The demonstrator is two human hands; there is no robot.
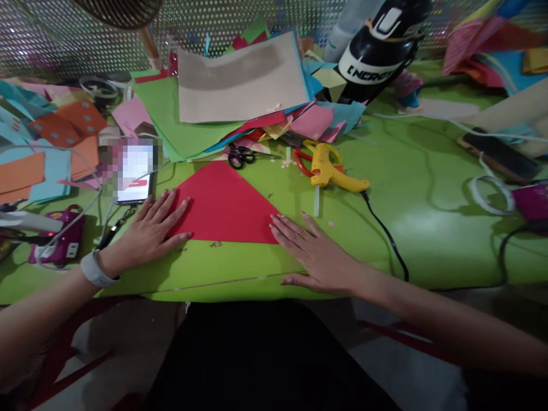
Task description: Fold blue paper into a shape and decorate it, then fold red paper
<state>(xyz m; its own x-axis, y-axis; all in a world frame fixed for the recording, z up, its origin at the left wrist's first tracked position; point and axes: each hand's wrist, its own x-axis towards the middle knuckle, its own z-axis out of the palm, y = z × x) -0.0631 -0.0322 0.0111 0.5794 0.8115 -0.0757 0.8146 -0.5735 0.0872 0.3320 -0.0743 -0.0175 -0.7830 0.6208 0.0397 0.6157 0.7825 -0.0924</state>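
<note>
Two hands pressed flat on a red paper triangle point(222, 205) near the front edge of a green table point(428, 228); left hand point(152, 234) laid open, fingers spread, fingertips over the triangle's left corner, gripping nothing, with a white wristband point(95, 269) at the wrist; right hand point(312, 251) likewise open and flat, palm down, fingertips touching the triangle's right corner, holding nothing. Triangle lying flat, long edge toward the body, point toward the back of the table. Just beyond the point, black scissors point(240, 155) on the table; to their right a yellow glue gun point(331, 171) lying on its side, black cord point(385, 234) trailing toward the front edge past the right hand. Just left of the left hand, a phone point(135, 180) with a lit screen, partly blurred. Farther left, a purple device point(64, 240) with white cable around it. Behind, a heap of coloured paper sheets point(171, 114) topped by a brown cardboard sheet point(242, 80). At the back right, a black and white bottle point(377, 57), tilted. Far right, another dark phone point(499, 154) and a roll of white tape point(490, 194), well apart from both hands
</note>
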